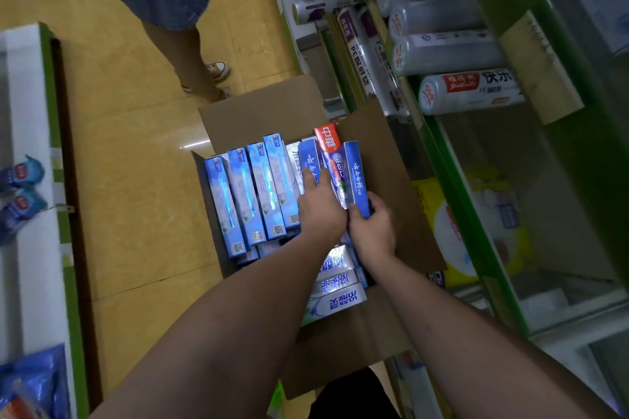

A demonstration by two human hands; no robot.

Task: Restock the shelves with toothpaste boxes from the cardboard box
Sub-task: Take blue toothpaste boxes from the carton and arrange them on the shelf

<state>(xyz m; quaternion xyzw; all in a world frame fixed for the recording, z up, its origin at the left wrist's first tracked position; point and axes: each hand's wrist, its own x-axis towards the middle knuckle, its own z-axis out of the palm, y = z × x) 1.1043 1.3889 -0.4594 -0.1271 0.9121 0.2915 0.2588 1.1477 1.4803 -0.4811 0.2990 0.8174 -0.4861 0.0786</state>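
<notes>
The open brown cardboard box (272,112) on the yellow floor is seen nearly full of blue and white toothpaste boxes (245,197), so most of the restocking is judged to remain. A dark blue toothpaste box (356,177) at the right of the pile is grasped at its near end by the right hand (372,231), while the left hand (320,204) is laid with straight fingers on a neighbouring blue box (310,156). Little room is left to the right — the raised flap (391,153) and the green-edged shelf (452,187) stand close by — whereas open floor lies to the left.

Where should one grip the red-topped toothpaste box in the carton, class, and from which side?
Grip the red-topped toothpaste box by its raised red end, from above. That end stands clear above its neighbours, while dark blue boxes press against both long sides and the hands cover its lower end.
</notes>
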